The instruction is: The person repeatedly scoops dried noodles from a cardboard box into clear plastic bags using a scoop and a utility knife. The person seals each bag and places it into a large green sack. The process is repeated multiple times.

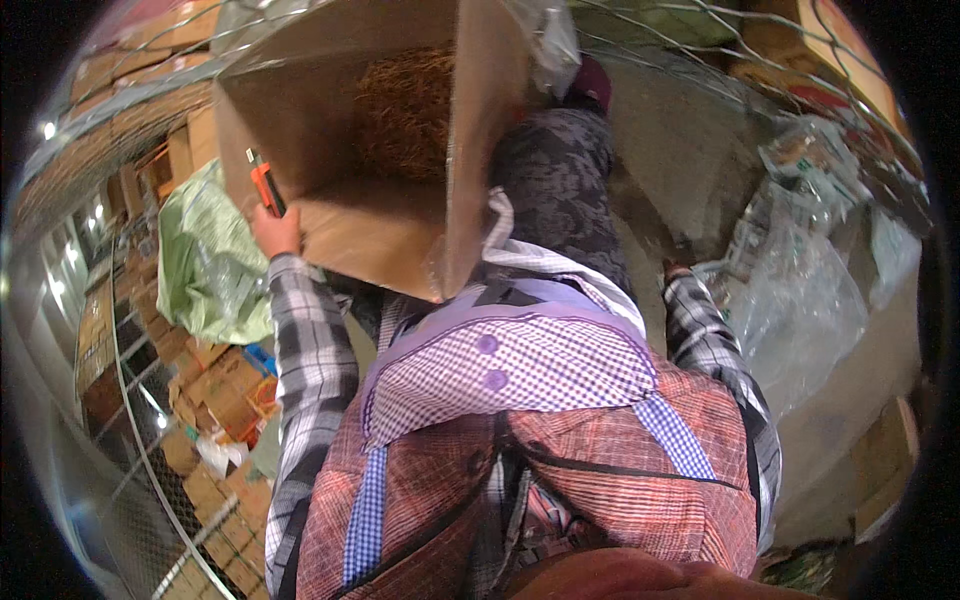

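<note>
My left hand point(277, 231) grips an orange and black utility knife point(267, 187), its tip pointing up and away from me. That hand rests at the left wall of a large open cardboard box point(360, 247) standing in front of my legs. Deep in the box lies a heap of brown, stringy, shredded-looking material point(409, 112). Down at my right side, my right hand point(677, 267) shows only in part past the plaid cuff. It is dark and small, near clear plastic sheeting point(795, 300), and its fingers cannot be made out.
A pale green woven sack point(214, 262) stands left of the box. Wire mesh point(675, 19) crosses the far side. Many cardboard boxes point(217, 390) are stacked at the left. Crumpled clear plastic bags point(814, 161) lie on the concrete floor point(675, 150) to the right.
</note>
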A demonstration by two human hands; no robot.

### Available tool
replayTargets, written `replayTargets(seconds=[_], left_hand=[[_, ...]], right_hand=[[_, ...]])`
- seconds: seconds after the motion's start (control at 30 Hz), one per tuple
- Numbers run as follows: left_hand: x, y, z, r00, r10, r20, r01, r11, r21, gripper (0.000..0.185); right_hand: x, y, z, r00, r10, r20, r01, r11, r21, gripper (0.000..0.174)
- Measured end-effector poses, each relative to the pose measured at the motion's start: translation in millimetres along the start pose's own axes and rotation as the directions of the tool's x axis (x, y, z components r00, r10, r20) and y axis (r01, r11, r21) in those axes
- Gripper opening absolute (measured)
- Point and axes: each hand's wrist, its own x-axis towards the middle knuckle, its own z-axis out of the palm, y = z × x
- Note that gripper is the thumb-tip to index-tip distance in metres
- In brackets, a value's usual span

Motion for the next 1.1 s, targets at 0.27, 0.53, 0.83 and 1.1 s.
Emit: replayTargets(seconds=[0.27, 0.53, 0.83, 1.1], left_hand=[[-12, 42, -30, 0.998, -0.052, 0.033, 0.055, 0.992, -0.112, 0.032], [-11, 45, -33, 0.999, -0.025, -0.042, 0.016, 0.979, -0.205, 0.033], [-35, 74, -53, 0.999, 0.05, 0.015, -0.005, 0.386, -0.923, 0.023], [-98, 112, -152, 0.745, 0.421, -0.517, -0.586, 0.042, -0.81, 0.039]], right_hand=[[11, 8, -16, 0.999, -0.008, 0.045, 0.012, 0.997, -0.079, 0.047], [-32, 54, -72, 0.768, 0.005, -0.64, 0.408, 0.767, 0.496, 0.016], [-304, -62, -251, 0.17, -0.044, -0.985, 0.958, 0.243, 0.154, 0.007], [-497, -205, -313, -0.066, -0.311, -0.948, 0.962, 0.234, -0.143, 0.012]])
